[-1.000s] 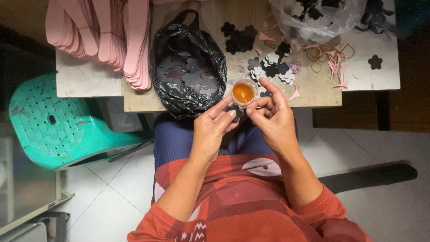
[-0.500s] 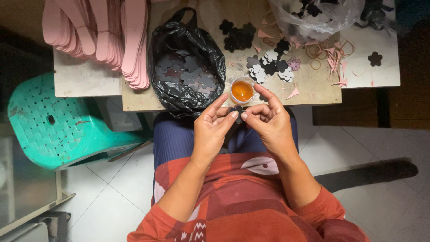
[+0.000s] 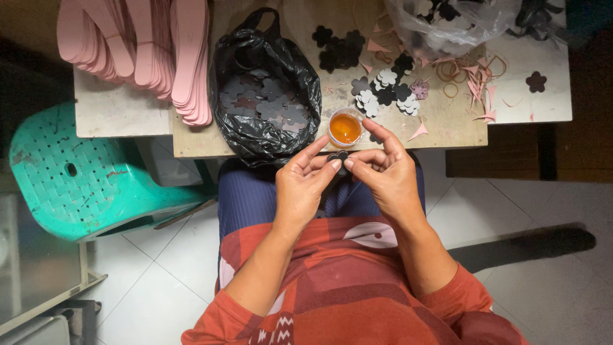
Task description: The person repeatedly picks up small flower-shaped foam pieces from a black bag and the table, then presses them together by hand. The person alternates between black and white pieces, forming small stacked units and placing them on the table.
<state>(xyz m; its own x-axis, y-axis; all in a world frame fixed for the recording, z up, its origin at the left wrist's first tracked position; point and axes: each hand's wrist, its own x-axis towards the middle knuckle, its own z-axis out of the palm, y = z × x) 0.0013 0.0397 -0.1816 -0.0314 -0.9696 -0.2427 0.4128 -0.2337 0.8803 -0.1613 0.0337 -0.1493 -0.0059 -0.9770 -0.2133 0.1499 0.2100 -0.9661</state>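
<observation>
Just below the near edge of the wooden table (image 3: 440, 131), above the person's lap, both hands meet around a small dark flower-shaped cutout (image 3: 338, 157). The left hand (image 3: 303, 188) pinches its left side between thumb and forefinger, and the right hand (image 3: 386, 176) pinches its right side the same way, fingertips nearly touching each other. The cutout is mostly hidden by the fingers, so its exact outline is hard to tell. Just beyond the hands, at the table's edge, stands a small clear cup of orange liquid (image 3: 345, 127). To its left sits an open black plastic bag (image 3: 265, 83) filled with dark flower cutouts. Further left lies a stack of pink sole-shaped pieces (image 3: 143, 51). Right of the cup, a loose pile of black, white and pink flower cutouts (image 3: 386, 92) is spread on the wood, with pink scraps and rubber bands (image 3: 469, 76) beyond it. A green plastic stool (image 3: 76, 176) stands on the floor at the left
</observation>
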